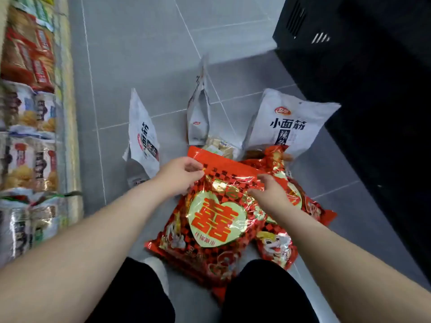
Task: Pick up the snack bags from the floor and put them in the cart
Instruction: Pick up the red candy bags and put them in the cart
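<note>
- Red bag: glossy foil with red-and-gold checks and a gold heart bearing a large red character. It lies on the floor, overlapping a second red bag.
- Left hand: pinches the red bag's top left edge.
- Right hand: fingers curl into the foil near the top right.
- Right white bag: printed "小面筋". The left white bag and middle white bag are nearby.
- Floor: grey tiles. A stocked shelf is at left and a black cabinet at right.

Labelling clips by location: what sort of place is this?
Probably a shop aisle: a shelf of packaged snacks at left, red bags and white bags on the grey tiled floor.
</note>
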